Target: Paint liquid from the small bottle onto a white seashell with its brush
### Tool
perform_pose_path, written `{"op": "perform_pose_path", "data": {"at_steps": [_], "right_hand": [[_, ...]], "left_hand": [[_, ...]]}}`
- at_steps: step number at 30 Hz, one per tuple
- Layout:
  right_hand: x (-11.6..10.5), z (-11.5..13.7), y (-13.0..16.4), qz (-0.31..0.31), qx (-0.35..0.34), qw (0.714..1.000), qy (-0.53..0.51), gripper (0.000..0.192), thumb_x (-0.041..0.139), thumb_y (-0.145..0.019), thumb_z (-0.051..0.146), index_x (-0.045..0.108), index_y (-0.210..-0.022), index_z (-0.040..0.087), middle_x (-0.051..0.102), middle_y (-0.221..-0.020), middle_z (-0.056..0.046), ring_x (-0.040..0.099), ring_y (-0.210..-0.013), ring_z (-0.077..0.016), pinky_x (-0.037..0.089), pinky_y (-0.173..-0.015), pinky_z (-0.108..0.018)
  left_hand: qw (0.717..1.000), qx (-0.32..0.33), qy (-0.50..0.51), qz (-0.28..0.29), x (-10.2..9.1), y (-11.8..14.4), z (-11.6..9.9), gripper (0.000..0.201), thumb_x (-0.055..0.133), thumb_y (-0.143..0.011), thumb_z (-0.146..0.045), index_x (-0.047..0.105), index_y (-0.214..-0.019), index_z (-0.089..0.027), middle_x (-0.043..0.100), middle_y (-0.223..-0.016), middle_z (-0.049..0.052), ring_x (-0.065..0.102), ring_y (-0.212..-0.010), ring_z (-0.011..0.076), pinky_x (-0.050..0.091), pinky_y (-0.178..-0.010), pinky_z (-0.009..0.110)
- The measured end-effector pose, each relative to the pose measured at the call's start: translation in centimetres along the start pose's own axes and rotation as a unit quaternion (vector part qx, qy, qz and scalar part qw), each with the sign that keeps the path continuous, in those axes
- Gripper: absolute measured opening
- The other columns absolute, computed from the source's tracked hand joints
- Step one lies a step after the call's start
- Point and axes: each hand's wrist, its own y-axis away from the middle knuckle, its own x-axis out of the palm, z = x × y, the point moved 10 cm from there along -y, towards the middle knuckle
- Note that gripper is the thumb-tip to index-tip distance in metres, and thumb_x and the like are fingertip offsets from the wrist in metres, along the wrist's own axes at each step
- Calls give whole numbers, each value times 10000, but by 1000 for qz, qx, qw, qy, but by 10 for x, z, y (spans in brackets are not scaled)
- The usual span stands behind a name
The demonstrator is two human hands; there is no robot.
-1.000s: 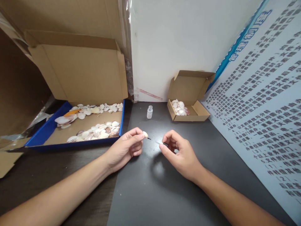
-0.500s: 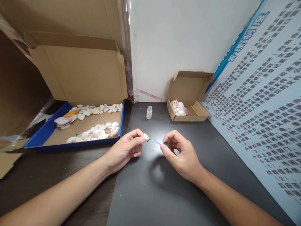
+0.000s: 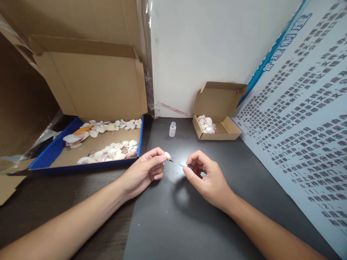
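Observation:
My left hand (image 3: 149, 167) pinches a small whitish seashell (image 3: 167, 155) between thumb and fingertips, above the dark mat. Just under the shell shows a thin dark sliver; whether it touches the shell I cannot tell. Facing it, my right hand (image 3: 203, 173) is closed on a small black cap (image 3: 190, 166), partly hidden by the fingers. A thin pale stem (image 3: 181, 165) sticks out of this grip toward the shell, a short gap away from it. Beyond both hands stands an uncapped small clear bottle (image 3: 172, 130) with a white label.
On the left, a blue-sided cardboard box (image 3: 103, 164) lies open with rows of shells (image 3: 114, 151) inside. A smaller brown box (image 3: 219, 137) at the back right holds white shells (image 3: 206, 124). A white panel (image 3: 189, 54) rises behind; a printed sheet (image 3: 295, 126) borders the right.
My left hand and the shell have shifted very slightly left and up. My right hand with the stem has moved a touch left. Both grips are kept.

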Motion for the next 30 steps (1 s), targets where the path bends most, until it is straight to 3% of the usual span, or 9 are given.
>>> {"op": "perform_pose_path", "data": {"at_steps": [12,18,25,30], "right_hand": [[-8,9,3,-30,-30,998,-38,102,599,-875,246,498,-860,238,483,-627,62,462,-531,-115,394,-504,-247],[0,0,0,-1,8,1000,-9,143,613,-866,243,478,-819,234,460,-614,65,439,-527,-109,366,-495,-245],[-2,11,2,-4,-36,999,-41,117,607,-862,234,492,-838,232,475,-631,67,451,-516,-102,384,-488,-231],[2,7,1,14,-21,999,-33,118,604,-865,239,489,-838,229,471,-611,70,450,-515,-103,383,-486,-227]], "left_hand": [[1000,3,-12,5,3,0,-1,229,739,-837,-321,568,-751,-195,275,-546,-86,178,-514,79,233,-477,197],[1000,4,-11,3,3,1,-1,213,745,-829,-322,588,-764,-192,281,-549,-84,189,-515,79,246,-478,198],[1000,4,-15,6,2,-1,1,219,743,-832,-327,581,-777,-191,284,-558,-86,189,-515,75,254,-475,191],[1000,2,-19,11,2,0,1,204,732,-843,-326,592,-784,-191,278,-558,-85,183,-519,76,256,-480,189]]}}
